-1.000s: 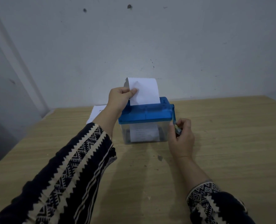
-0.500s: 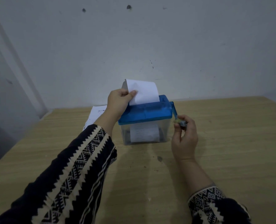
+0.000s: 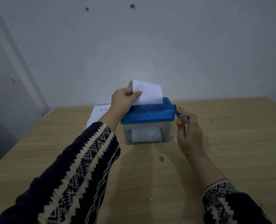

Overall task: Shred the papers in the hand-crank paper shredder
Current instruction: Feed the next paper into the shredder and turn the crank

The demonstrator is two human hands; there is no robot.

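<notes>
A small hand-crank shredder (image 3: 147,114) with a blue lid and a clear bin stands on the wooden table. A white sheet of paper (image 3: 150,94) stands upright in its top slot. My left hand (image 3: 123,101) pinches the sheet's left edge above the lid. At the shredder's right side, my right hand (image 3: 188,130) holds the crank handle (image 3: 183,119) between its fingertips. Shredded paper (image 3: 145,132) hangs inside the clear bin.
Printed sheets (image 3: 98,114) lie flat on the table (image 3: 231,143) behind my left forearm, left of the shredder. A grey wall rises just behind the table's far edge. A small dark mark (image 3: 161,158) sits on the tabletop in front of the shredder.
My right hand has swung the crank handle up and around from low beside the bin to higher by the lid. The sheet has sunk slightly into the slot.
</notes>
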